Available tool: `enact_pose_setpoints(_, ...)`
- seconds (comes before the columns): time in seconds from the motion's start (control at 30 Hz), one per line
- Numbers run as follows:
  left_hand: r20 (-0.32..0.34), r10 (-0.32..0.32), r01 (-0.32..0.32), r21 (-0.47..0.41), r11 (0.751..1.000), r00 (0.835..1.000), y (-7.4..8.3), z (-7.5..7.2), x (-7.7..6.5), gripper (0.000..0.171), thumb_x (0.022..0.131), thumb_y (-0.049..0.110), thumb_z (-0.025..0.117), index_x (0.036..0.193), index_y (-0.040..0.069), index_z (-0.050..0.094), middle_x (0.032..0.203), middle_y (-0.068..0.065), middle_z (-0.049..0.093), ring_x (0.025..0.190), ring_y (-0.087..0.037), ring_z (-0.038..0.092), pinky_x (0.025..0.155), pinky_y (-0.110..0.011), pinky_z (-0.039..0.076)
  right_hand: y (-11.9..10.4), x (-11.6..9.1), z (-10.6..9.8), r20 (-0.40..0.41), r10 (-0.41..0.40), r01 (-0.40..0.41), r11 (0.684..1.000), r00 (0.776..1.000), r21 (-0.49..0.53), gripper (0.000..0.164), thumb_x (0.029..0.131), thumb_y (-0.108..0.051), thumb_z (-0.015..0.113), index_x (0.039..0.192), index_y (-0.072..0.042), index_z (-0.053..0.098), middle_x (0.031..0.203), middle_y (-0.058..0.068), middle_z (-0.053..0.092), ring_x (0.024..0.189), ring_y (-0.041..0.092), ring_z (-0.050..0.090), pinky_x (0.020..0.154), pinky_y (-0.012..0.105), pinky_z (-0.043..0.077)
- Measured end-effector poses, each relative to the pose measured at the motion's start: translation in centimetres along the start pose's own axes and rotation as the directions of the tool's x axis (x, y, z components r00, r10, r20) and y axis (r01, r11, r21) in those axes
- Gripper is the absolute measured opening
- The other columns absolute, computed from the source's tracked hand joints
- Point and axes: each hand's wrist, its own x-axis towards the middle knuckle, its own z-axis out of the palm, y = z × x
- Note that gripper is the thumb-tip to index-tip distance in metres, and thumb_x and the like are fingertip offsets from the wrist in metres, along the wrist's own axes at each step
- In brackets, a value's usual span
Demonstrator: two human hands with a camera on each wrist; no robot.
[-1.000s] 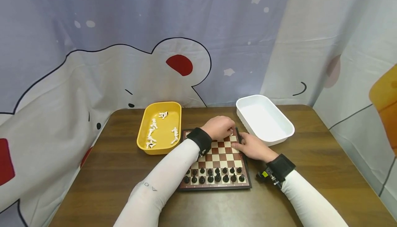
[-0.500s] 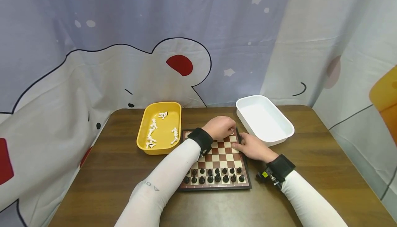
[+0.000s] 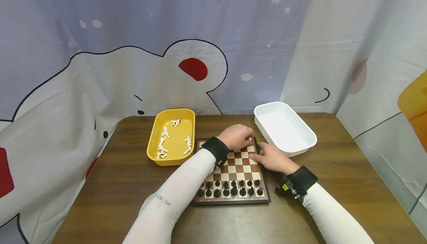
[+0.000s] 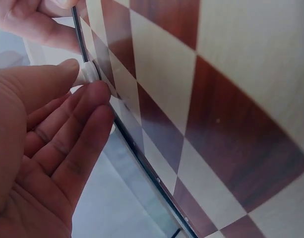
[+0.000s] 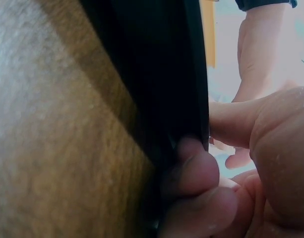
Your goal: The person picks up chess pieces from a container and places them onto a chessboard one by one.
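At the chessboard's far right corner, my left hand [image 3: 236, 136] pinches a small white chess piece [image 4: 91, 72] between thumb and fingertips. The piece's base is close against the board surface in the left wrist view. My right hand [image 3: 273, 158] grips the right edge of the chessboard [image 3: 238, 169], its thumb over the top squares and its other fingers against the black side [image 5: 166, 74]. Black chess pieces [image 3: 234, 191] stand in two rows along the near side. The left forearm and hand hide the board's far left part.
A yellow tray [image 3: 176, 140] with several white chess pieces [image 3: 162, 142] lying in it stands left of the board. Behind the right hand is a white tray [image 3: 283, 129]. All rest on a wooden table [image 3: 133, 184], with a patterned curtain [image 3: 260, 51] behind.
The white chess piece at the left fingertips has shifted very slightly away from the person. Both hands otherwise keep their places.
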Motion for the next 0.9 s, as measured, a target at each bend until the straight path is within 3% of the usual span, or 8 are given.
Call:
enact_pose_setpoints(0.23,0.031,-0.030,0.030,-0.001,1.000,0.999,-0.4,-1.1,-0.7,0.010,0.110,0.018,0.070,0.115,0.012,0.076,0.091,0.000,0.067,0.077,-0.015,0.057,0.075,-0.030,0.046,0.0,0.0,-0.1,0.006,-0.004,0.004,1.000,1.000,0.020,0.075,0.111,-0.037,0.069,0.157,0.017,0.044,0.084,0.002,0.074,0.081,0.015,0.072,0.078,0.041,0.058)
enact_pose_setpoints(0.4,-0.012,-0.069,0.069,-0.048,0.997,0.998,-1.4,-2.1,-1.3,0.026,0.109,0.020,0.072,0.133,0.009,0.077,0.112,-0.001,0.076,0.094,-0.014,0.067,0.088,-0.033,0.056,0.0,-0.1,-0.2,-0.004,0.010,-0.010,1.000,1.000,-0.007,0.080,0.110,-0.039,0.069,0.157,0.020,0.042,0.086,0.004,0.073,0.083,0.017,0.070,0.082,0.043,0.058)
enact_pose_setpoints(0.53,-0.046,-0.116,0.110,-0.109,0.988,0.992,-2.2,-3.3,-2.3,0.031,0.111,0.024,0.071,0.138,0.010,0.076,0.122,-0.001,0.078,0.104,-0.015,0.072,0.094,-0.035,0.059,-0.1,-0.1,-0.2,-0.010,0.018,-0.018,1.000,1.000,-0.015,0.080,0.110,-0.040,0.069,0.157,0.019,0.042,0.085,0.004,0.072,0.083,0.017,0.069,0.082,0.043,0.057)
enact_pose_setpoints(0.7,-0.102,-0.182,0.163,-0.174,0.971,0.978,-3.4,-4.9,-4.7,0.033,0.111,0.029,0.073,0.138,0.011,0.076,0.121,-0.002,0.078,0.107,-0.017,0.072,0.094,-0.036,0.060,-0.4,-0.3,-0.2,-0.002,0.032,-0.032,0.999,0.999,-0.013,0.081,0.110,-0.041,0.069,0.157,0.020,0.042,0.087,0.005,0.073,0.083,0.017,0.069,0.081,0.043,0.058)
enact_pose_setpoints(0.9,-0.168,-0.273,0.229,-0.244,0.943,0.947,-4.9,-6.7,-8.0,0.032,0.109,0.029,0.075,0.134,0.010,0.078,0.118,-0.003,0.077,0.106,-0.020,0.070,0.094,-0.039,0.059,-0.6,-0.4,-0.2,0.000,0.038,-0.038,0.999,0.999,-0.021,0.083,0.110,-0.041,0.070,0.156,0.022,0.041,0.090,0.007,0.074,0.086,0.020,0.070,0.083,0.046,0.059)
